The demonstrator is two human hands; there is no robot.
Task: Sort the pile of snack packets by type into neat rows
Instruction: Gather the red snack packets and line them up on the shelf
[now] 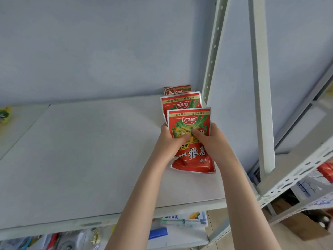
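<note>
Head view: red packet [189,121], silver-edged, with green onion artwork and yellow characters, stands upright at the right end of a white shelf [86,152], its bottom edge on the board. Left hand [169,143] grips the packet's left edge, thumb curled across the front, the other fingers hidden behind. Right hand [213,139] grips the right edge the same way, thumb on the front just beside the left thumb. Second packet [180,104] of the same print stands directly behind the first, its lower part covered by it. Third packet [177,89], same print, stands behind that one, against the pale blue back wall [90,51]; only its top strip shows. The three form one row running front to back, just left of a white perforated post [214,47]. Yellow-green packet [4,114], blurred, lies at the far left edge, well apart from the row. Lower shelf [180,226]: assorted boxes and packs, too blurred to name.
</note>
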